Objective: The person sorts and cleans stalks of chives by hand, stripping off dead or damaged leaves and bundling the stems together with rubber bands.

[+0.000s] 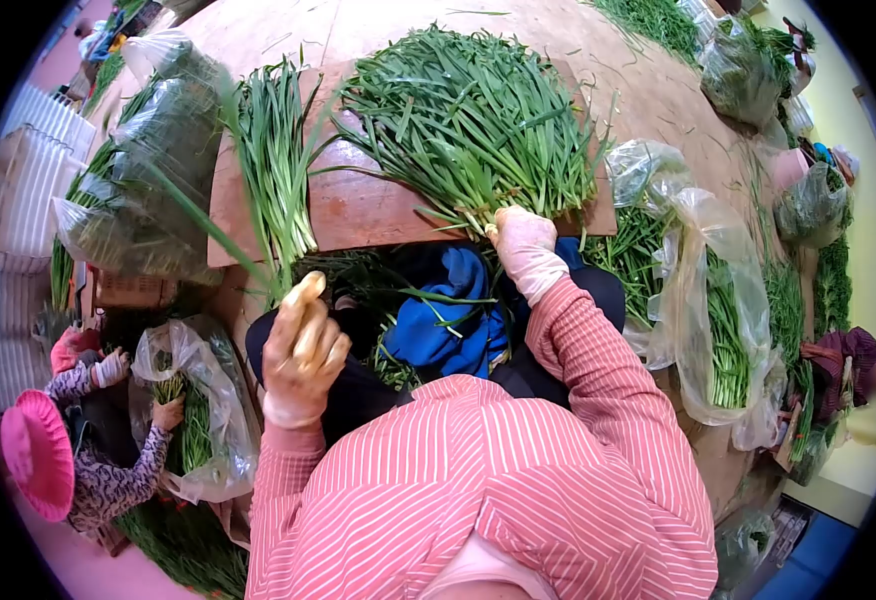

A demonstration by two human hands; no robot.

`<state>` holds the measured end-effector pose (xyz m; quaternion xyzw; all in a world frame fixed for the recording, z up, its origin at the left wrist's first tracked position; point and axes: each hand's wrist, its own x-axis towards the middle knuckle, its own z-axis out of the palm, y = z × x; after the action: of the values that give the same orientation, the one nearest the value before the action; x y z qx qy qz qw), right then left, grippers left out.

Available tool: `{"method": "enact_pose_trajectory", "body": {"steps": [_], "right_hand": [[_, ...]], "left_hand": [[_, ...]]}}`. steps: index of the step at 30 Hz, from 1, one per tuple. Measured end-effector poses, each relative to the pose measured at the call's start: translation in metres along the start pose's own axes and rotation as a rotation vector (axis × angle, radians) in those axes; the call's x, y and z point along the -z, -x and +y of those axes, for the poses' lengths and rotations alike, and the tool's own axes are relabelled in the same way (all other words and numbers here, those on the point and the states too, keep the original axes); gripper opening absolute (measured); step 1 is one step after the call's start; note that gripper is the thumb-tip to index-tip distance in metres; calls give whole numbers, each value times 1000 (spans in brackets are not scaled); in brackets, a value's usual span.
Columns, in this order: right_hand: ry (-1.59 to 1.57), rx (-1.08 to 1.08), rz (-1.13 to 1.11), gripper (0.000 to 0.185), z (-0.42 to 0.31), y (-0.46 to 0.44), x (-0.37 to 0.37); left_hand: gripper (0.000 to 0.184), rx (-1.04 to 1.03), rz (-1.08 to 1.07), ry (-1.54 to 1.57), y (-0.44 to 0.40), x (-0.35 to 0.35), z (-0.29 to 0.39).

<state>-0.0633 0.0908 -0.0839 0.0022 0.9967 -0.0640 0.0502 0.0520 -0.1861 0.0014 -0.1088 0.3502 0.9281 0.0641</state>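
Reddish-brown wood makes the board point(363, 222) set across the person's knees, and on its right half lies the heap of long green leaves point(478, 110), tips fanned to the far side, pale bases drawn together near. From where I'm standing, that gather is the part to mind: a firm hold low on the pale bases should keep the ends level, while squeezing higher up would likely bruise the blades. The slim bundle point(273, 160) on the left lies with its bases at the near edge; it would do well kept straight.

The right hand point(526, 245) is clamped on the heap's pale bases, right by the board's near edge. The left hand point(306, 350) is raised just nearer than that edge, fingers curled; I can't tell whether they pinch the loose leaf point(208, 222) slanting beside them.

As for room, a strip of wood shows between bundle and heap, but leaves spill over the far edge. A big plastic bag point(163, 150) crowds the left side, a clear bag point(748, 320) the right, so wide elbows might catch. Below the near edge sits a blue cloth point(446, 325).
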Motion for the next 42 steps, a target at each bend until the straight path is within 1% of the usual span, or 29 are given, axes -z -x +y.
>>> {"method": "enact_pose_trajectory", "body": {"steps": [1,3,4,5,7,9,10,11,13,14,16,17,19,20,21,23,26,27,28,30,32,33,35,37,38,39,40,41,42], "right_hand": [[1,3,-2,28,0,3,0],[-166,17,1,28,-7,20,17],[-300,-1,-65,30,-17,35,34],[-396,38,-77,28,-21,48,36],[-469,163,-29,28,-31,76,32],[-491,217,-100,27,-40,95,28],[-526,206,-184,26,-42,101,27],[-528,203,-232,24,-45,106,29],[-538,236,-220,26,-46,110,21],[-539,236,-226,26,-47,111,18],[-755,65,-340,34,-47,105,15],[-948,-29,-556,34,-50,96,24],[-1410,-68,-468,24,-49,93,3],[-1412,-137,-508,17,-50,92,14],[-1412,-136,-508,17,-51,92,13],[-1499,-252,-466,18,-55,93,10],[-1575,-249,-482,21,-49,93,-15],[-1575,-250,-483,21,-46,94,-19],[-1494,-227,-486,21,-43,94,-21],[-1412,-204,-490,20,-38,96,-17],[-464,50,-171,21,-31,102,-5],[-199,88,-305,23,-16,104,-11],[-142,132,-227,30,-9,108,-20],[-706,232,-175,41,-8,110,-24],[-906,223,-317,44,-22,106,-6],[-1070,79,-424,43,-37,108,2],[-1028,80,-562,38,-43,106,1],[-983,80,-699,35,-46,104,0],[-945,87,-626,33,-51,106,-1]], "left_hand": [[37,57,-36,90,-9,-16,1],[37,241,-203,158,-34,7,-17],[37,308,-104,70,-40,6,-25],[38,360,-100,1,-46,10,-35],[41,439,-33,-191,-51,6,-48],[43,499,-56,-231,-52,0,-55],[42,539,-55,-271,-54,2,-60],[33,584,-100,-252,-55,0,-61],[25,618,-48,-257,-57,-2,-67],[25,621,-43,-256,-59,1,-71],[20,613,-44,-233,-63,10,-80],[20,615,-42,-233,-64,12,-81],[29,624,-189,-258,-64,16,-82],[30,606,-166,-286,-62,11,-79],[30,605,-165,-286,-62,6,-76],[28,545,-58,-364,-60,-1,-73],[25,548,-22,-408,-62,3,-77],[24,546,3,-427,-63,4,-78],[24,547,4,-425,-64,5,-80],[22,521,61,-334,-70,11,-83],[20,537,33,-273,-75,17,-81],[18,554,4,-215,-75,20,-80],[19,566,-43,-207,-75,21,-79],[21,581,-68,-194,-74,22,-83],[21,581,-45,-186,-72,17,-84],[22,581,-28,-182,-71,10,-85],[22,571,-122,-186,-71,18,-88],[28,586,-201,-239,-71,19,-86],[32,548,-158,-261,-66,17,-89]]}}
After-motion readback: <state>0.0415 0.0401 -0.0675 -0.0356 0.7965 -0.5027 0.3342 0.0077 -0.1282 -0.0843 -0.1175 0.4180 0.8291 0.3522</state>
